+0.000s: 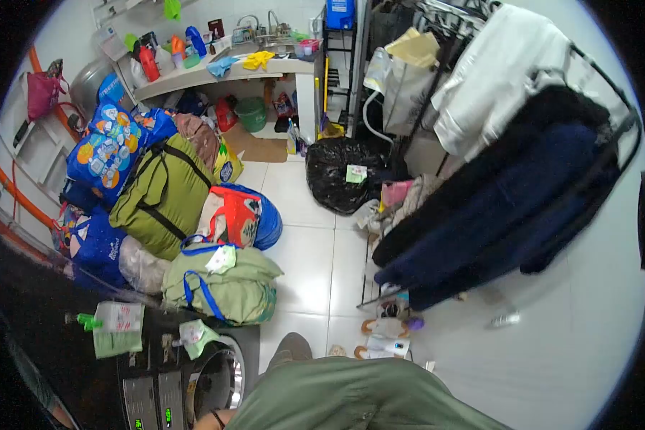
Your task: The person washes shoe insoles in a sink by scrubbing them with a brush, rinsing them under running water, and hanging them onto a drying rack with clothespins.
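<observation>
At the bottom edge, a small part of my left hand or wrist (216,419) shows with a dark band across it, beside the round door (229,380) of a dark machine. Its fingers are not visible, so what it holds, if anything, cannot be made out. My right hand is out of view. Two green displays glow on the machine's panel (145,401). Pale green slips with writing (120,322) lie on the machine's dark top, one beside a green clip. A light green bag with blue handles (226,287) stands just beyond.
Bulging bags, including an olive one (166,193) and a blue one (106,154), pile up at left. A black plastic bag (340,172) sits on the tiles. Dark clothes (494,208) hang from a rack at right. A sink counter (222,69) stands behind.
</observation>
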Demonstrator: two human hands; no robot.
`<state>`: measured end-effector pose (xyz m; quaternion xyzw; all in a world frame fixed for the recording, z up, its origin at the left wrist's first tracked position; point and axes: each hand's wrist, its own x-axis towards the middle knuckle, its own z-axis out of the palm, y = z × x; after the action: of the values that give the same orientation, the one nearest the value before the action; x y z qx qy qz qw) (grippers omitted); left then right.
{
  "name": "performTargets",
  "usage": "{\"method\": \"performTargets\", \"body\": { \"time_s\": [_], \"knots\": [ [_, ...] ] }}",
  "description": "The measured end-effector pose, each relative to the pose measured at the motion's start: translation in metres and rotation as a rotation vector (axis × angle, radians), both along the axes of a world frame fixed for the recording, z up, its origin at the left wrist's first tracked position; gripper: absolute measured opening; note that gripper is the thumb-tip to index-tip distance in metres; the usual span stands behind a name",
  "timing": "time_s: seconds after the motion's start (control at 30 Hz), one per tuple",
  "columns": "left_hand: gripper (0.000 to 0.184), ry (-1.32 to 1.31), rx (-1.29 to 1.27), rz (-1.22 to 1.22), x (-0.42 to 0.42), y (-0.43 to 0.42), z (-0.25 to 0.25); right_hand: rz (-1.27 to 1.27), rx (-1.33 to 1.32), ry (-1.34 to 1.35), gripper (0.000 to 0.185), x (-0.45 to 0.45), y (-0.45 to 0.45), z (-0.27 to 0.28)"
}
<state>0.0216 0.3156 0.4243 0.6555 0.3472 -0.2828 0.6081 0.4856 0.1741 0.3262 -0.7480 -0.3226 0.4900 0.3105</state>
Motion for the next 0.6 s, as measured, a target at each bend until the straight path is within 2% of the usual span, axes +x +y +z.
{"method": "performTargets", "body": {
  "time_s": [0.13, 0.23, 0.3, 0.4, 0.43, 0.5, 0.53, 0.6],
  "knots": [
    [0.034, -0.127, -0.067, -0.211, 0.061, 0.11, -0.003, 0.046, 0.086, 0.037, 0.029, 0.029, 0.128, 0.004],
    [0.029, -0.135, 0.338, 0.037, 0.136, 0.213, -0.015, 0.002, 0.113, 0.065, 0.029, 0.045, 0.202, 0.002],
    [0.039, -0.258, 0.112, 0.192, 0.173, 0.285, -0.034, -0.08, 0.105, 0.078, 0.029, 0.053, 0.235, 0.008],
    [0.026, -0.573, -0.069, 0.063, 0.213, 0.371, -0.046, -0.22, 0.119, 0.122, 0.029, 0.063, 0.273, 0.035],
    [0.027, -0.599, -0.153, 0.161, 0.225, 0.391, -0.068, -0.266, 0.139, 0.14, 0.029, 0.066, 0.287, 0.047],
    [0.03, -0.639, -0.31, 0.364, 0.236, 0.416, -0.147, -0.332, 0.196, 0.186, 0.029, 0.074, 0.319, 0.067],
    [0.027, -0.728, -0.32, 0.379, 0.244, 0.437, -0.194, -0.357, 0.246, 0.215, 0.029, 0.079, 0.34, 0.079],
    [0.023, -0.503, 0.424, 0.126, 0.264, 0.485, -0.093, -0.347, 0.353, 0.255, 0.027, 0.097, 0.413, 0.097]
  ]
}}
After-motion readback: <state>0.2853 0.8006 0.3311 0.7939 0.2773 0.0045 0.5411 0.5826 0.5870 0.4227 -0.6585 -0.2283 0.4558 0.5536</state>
